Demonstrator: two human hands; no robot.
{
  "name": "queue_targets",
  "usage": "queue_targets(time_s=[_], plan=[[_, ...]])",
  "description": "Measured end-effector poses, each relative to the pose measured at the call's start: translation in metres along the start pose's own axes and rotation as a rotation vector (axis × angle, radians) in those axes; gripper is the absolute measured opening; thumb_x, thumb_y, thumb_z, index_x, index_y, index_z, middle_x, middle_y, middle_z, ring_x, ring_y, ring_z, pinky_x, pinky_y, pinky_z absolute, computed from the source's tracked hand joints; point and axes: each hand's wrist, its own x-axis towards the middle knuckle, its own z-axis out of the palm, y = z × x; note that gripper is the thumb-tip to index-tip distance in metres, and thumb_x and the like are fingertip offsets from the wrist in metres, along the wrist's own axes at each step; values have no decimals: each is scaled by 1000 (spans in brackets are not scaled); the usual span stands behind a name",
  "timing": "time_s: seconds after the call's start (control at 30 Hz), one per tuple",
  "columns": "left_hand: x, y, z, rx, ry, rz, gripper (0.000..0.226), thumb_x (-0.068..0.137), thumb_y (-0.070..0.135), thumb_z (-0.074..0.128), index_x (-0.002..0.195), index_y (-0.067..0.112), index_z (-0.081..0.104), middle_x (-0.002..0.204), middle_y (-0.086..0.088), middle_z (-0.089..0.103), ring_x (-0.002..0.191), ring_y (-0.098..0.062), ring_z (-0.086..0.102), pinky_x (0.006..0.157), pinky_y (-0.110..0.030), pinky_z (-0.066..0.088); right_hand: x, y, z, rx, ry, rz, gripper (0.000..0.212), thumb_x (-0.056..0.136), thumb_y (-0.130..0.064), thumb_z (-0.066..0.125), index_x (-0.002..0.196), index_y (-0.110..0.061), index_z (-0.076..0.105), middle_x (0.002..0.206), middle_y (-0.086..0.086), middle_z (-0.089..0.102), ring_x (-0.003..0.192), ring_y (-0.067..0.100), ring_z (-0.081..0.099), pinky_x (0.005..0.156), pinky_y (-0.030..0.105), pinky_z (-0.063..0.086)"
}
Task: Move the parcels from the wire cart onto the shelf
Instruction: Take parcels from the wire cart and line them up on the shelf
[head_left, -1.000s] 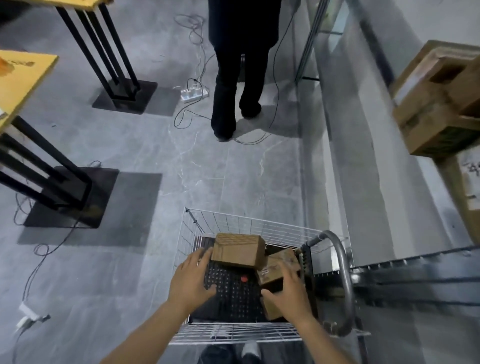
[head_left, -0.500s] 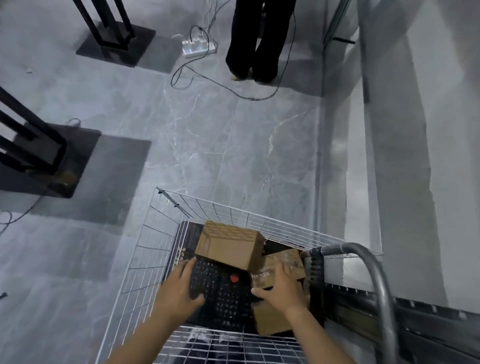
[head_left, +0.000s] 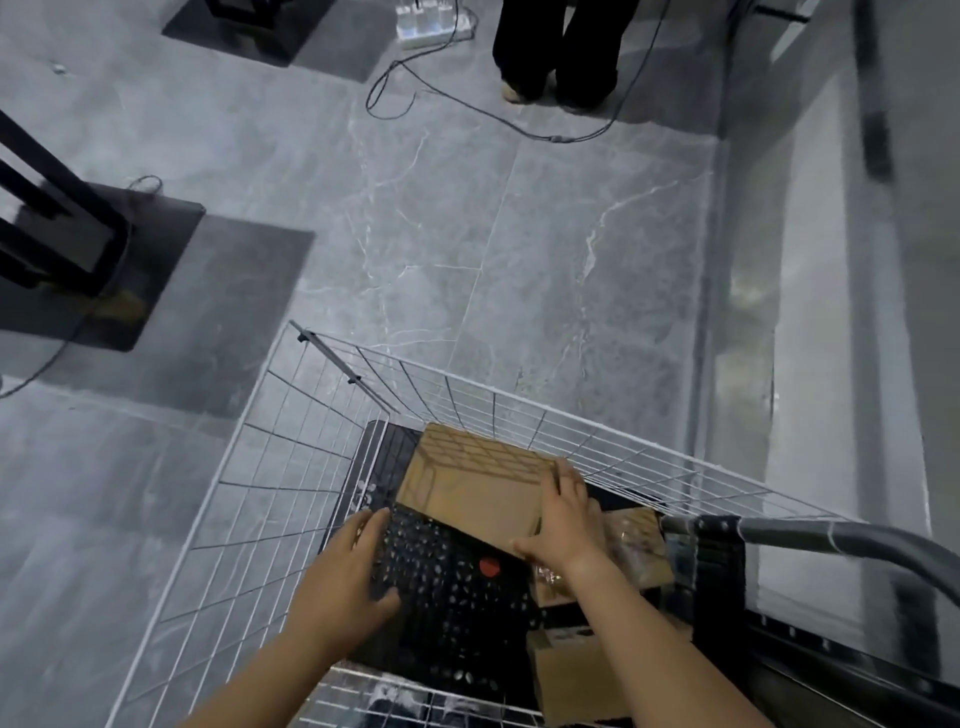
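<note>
A white wire cart (head_left: 291, 467) stands below me with a black perforated floor (head_left: 457, 587). A large brown cardboard parcel (head_left: 467, 483) lies at its far end. My right hand (head_left: 563, 519) rests on that parcel's right edge, fingers over the top and thumb at the near corner. My left hand (head_left: 348, 571) lies flat on the cart floor at the left, fingers spread, apart from the parcel. Smaller brown parcels sit at the right: one taped (head_left: 631, 540) behind my right hand, one (head_left: 571, 680) near the front under my forearm. The shelf is out of view.
The cart's grey tubular handle (head_left: 831, 535) curves off to the right over a dark rail. A person in dark trousers (head_left: 556, 52) stands ahead on the grey floor beside a power strip (head_left: 431, 26) and trailing cables. Black stand bases (head_left: 93, 270) sit at the left.
My view has tilted further down and closer to the cart. My right hand has moved from the small taped parcel to the large parcel's right edge. My left hand stays on the cart floor.
</note>
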Motion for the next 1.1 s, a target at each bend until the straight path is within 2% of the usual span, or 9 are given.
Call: queue_targets(time_s=[0.07,0.17,0.3,0.47,0.63,0.77,0.93,1.03,1.1], plan=[[7,-2,2,-17,23,-13,94,65,53,46,149,20,19,154,2,19,134,-17,36,104,-29,39,9,-4,3,-105,-11,-3,103,75,-48,74,149,-17,11,160,10,-11,147,27,-7,118,43,8],[12,-6,6,-12,32,-24,94,63,55,43,148,21,22,152,3,21,131,-16,41,99,-29,43,15,-11,7,-224,-31,28,114,73,-55,72,151,-12,0,159,15,-12,147,31,-9,118,47,4],[12,-9,13,-9,18,-30,91,69,51,52,149,21,19,153,2,19,132,-17,39,99,-30,43,7,-24,23,-442,-75,-25,129,67,-72,64,149,-2,-5,157,21,-7,144,41,-10,113,62,4],[7,-13,19,-44,15,-37,93,65,53,49,148,21,22,152,1,21,132,-20,40,101,-32,42,15,-22,29,-503,-87,-15,128,65,-70,68,149,-4,-2,156,23,6,144,42,2,110,58,19],[10,-19,27,-94,18,-65,89,71,48,58,149,23,21,153,0,18,132,-21,39,102,-34,42,36,-8,20,-434,-179,-2,127,63,-76,64,152,-10,0,158,19,9,145,38,6,115,57,6],[8,-20,38,-104,-14,-74,87,79,45,62,149,24,16,155,1,11,131,-21,41,103,-34,41,47,0,23,-333,-306,38,125,60,-71,70,150,-12,7,156,27,-10,143,44,-14,110,65,0],[11,-16,56,-226,-48,-122,81,83,36,63,148,19,19,153,-3,17,136,-19,33,107,-28,31,43,13,56,-16,-415,129,132,55,-65,78,150,-19,-2,154,16,17,141,38,18,113,52,24],[20,-8,70,-435,-132,-248,81,80,34,66,147,15,23,148,-8,29,134,-21,34,107,-29,30,40,22,80,204,-382,169,130,58,-63,78,151,-24,-3,157,12,12,142,35,21,113,48,28],[28,-3,80,-580,-169,-351,95,66,48,66,145,14,25,146,-8,34,132,-24,38,105,-31,34,38,26,93,50,-339,110,127,61,-66,74,152,-24,-5,159,8,9,145,32,12,114,49,25]])
